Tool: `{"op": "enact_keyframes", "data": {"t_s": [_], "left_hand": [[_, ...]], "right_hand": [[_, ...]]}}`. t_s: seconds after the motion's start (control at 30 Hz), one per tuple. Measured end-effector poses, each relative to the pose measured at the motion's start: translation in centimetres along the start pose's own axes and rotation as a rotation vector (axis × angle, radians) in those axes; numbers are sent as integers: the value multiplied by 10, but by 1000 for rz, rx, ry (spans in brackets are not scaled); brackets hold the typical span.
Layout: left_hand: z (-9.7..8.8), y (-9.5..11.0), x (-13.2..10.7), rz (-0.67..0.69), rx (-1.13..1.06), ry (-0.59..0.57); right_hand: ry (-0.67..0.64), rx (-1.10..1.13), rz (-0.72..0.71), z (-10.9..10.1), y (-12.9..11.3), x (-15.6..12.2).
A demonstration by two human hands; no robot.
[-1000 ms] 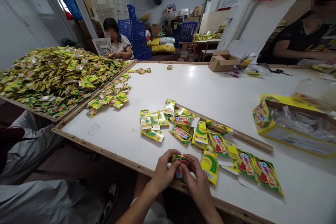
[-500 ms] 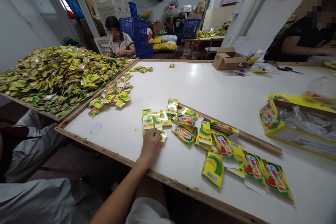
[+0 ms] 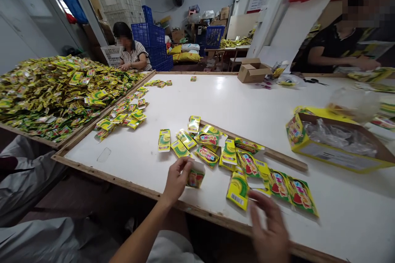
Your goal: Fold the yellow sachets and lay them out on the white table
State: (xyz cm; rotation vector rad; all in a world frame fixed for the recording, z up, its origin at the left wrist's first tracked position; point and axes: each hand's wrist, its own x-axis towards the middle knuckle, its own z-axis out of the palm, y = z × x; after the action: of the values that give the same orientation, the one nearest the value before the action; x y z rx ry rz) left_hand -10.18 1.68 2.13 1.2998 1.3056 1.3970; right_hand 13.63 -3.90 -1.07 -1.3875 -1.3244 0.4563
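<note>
My left hand (image 3: 177,178) pinches a small yellow sachet (image 3: 195,176) just above the near edge of the white table (image 3: 240,102). My right hand (image 3: 269,230) hovers near the front edge with its fingers spread and nothing in it, close to a yellow packet (image 3: 237,189). A row of larger yellow and green packets (image 3: 277,183) lies along a wooden strip (image 3: 285,160). A few small sachets (image 3: 174,141) lie beyond my left hand.
A huge heap of yellow sachets (image 3: 52,90) fills the left table. An open yellow carton (image 3: 333,144) with clear wrappers stands at right. A cardboard box (image 3: 253,72) sits far back. One person (image 3: 129,51) works at the far left, another (image 3: 342,45) at the right.
My left hand has lifted a sachet off the table and drawn it back towards me. My right hand has come back into view at the lower right, open.
</note>
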Motion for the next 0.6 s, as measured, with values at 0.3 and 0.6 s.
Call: {"op": "enact_keyframes", "data": {"t_s": [0.3, 0.6], "left_hand": [[19, -23, -31, -128, -239, -188], [8, -24, -23, -90, 44, -295]], "right_hand": [[-374, 248, 67, 82, -7, -5], [-606, 302, 139, 78, -7, 25]]}}
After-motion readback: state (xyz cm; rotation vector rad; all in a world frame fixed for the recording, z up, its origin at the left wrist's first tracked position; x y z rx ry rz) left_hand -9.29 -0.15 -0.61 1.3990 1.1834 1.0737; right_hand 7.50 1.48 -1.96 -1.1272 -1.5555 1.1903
